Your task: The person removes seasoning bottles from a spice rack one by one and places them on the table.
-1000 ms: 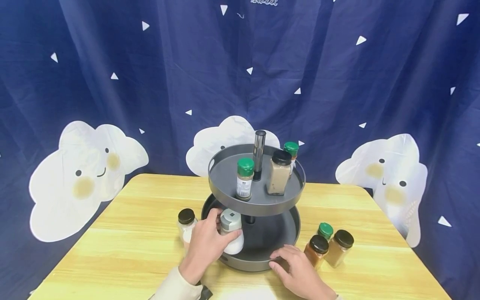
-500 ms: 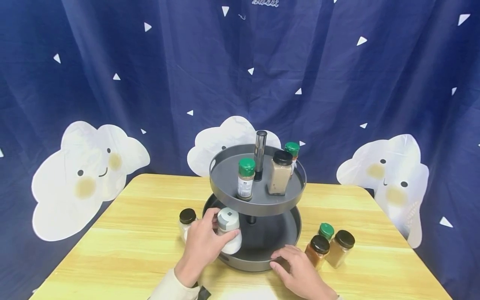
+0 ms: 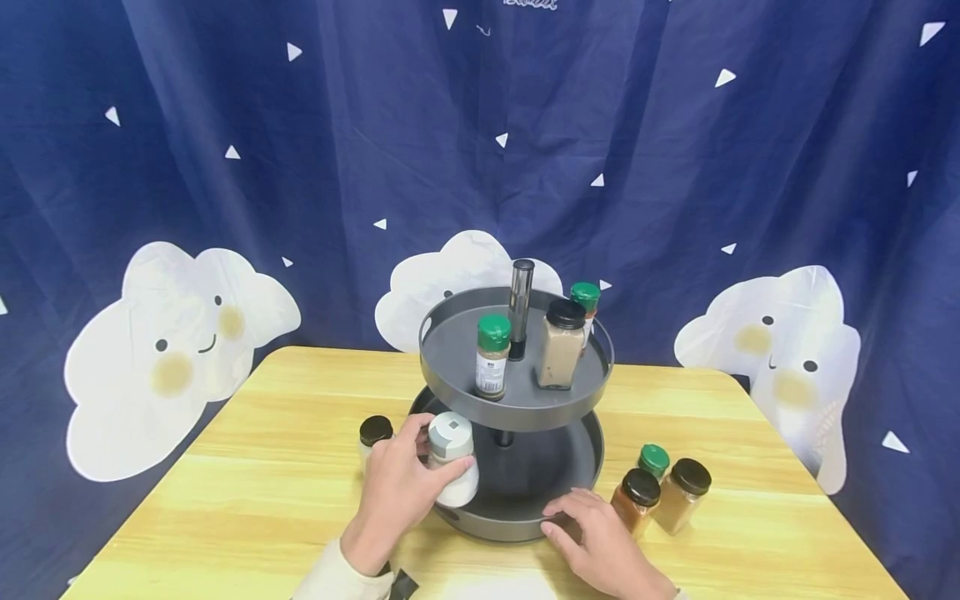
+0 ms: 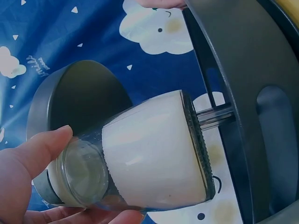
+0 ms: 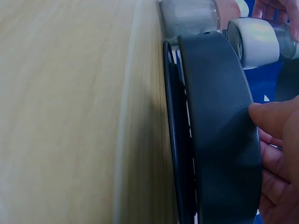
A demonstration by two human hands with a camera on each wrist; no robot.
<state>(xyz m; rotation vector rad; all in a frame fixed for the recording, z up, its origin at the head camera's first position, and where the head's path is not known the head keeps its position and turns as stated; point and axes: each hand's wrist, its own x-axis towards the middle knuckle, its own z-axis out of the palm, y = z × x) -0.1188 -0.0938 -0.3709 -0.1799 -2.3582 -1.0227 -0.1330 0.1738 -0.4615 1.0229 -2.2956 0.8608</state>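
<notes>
My left hand (image 3: 397,487) grips a clear glass jar (image 3: 457,486) of white powder by its neck, just below the grey-and-white lid. The jar tilts over the left front rim of the lower tray (image 3: 498,529) of a dark grey two-tier rack. In the left wrist view, the jar's ridged base (image 4: 198,147) points toward the tray wall. At the front right, my right hand (image 3: 600,546) pinches that tray's rim, thumb outside and fingers inside. The upper tray (image 3: 517,415) carries a green-capped spice bottle (image 3: 491,371), a black-capped jar (image 3: 558,354) and another green-capped bottle (image 3: 587,300).
A black-lidded jar (image 3: 376,431) stands left of the rack, partly behind my left hand. Right of the rack, a green-capped bottle (image 3: 654,460) and two black-lidded jars, one orange-brown (image 3: 632,508) and one tan (image 3: 677,504), stand close together on the wooden table (image 3: 262,467).
My left hand has shifted a little left with the white-powder jar, from over the tray's inside toward its left front rim. The right hand has stayed at the rim.
</notes>
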